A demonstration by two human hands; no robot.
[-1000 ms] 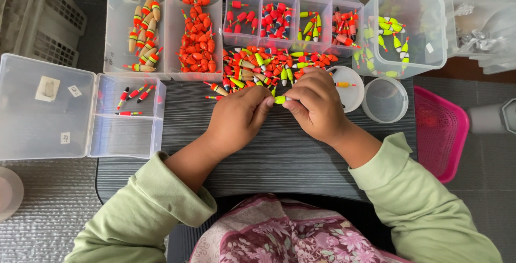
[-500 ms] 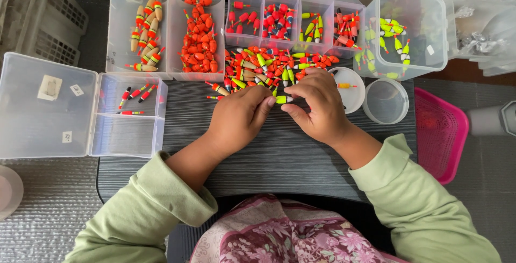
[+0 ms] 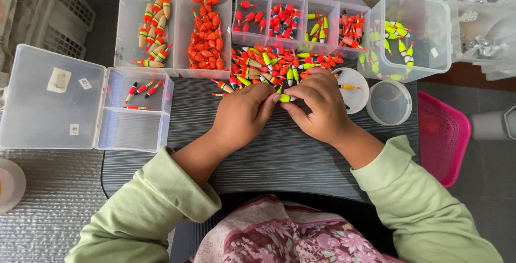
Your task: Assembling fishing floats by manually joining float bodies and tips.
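Note:
My left hand [image 3: 243,116] and my right hand [image 3: 317,107] meet at their fingertips over a dark ridged table [image 3: 258,155]. Together they pinch one small yellow-green fishing float [image 3: 285,98]. Just beyond the fingers lies a loose pile of floats [image 3: 274,65] in red, orange and yellow-green. Pale green sleeves cover both forearms.
Clear bins stand along the back: tan floats [image 3: 152,26], orange floats [image 3: 207,32], small compartments of red ones [image 3: 279,21], and a tub of yellow-green floats [image 3: 408,37]. An open clear box [image 3: 134,109] lies left. Round lid [image 3: 352,92], round cup [image 3: 389,102] and pink basket [image 3: 443,134] sit right.
Both hands stay together at the pile's near edge. The fingers have shifted slightly around the yellow-green float, which now lies between both hands' fingertips.

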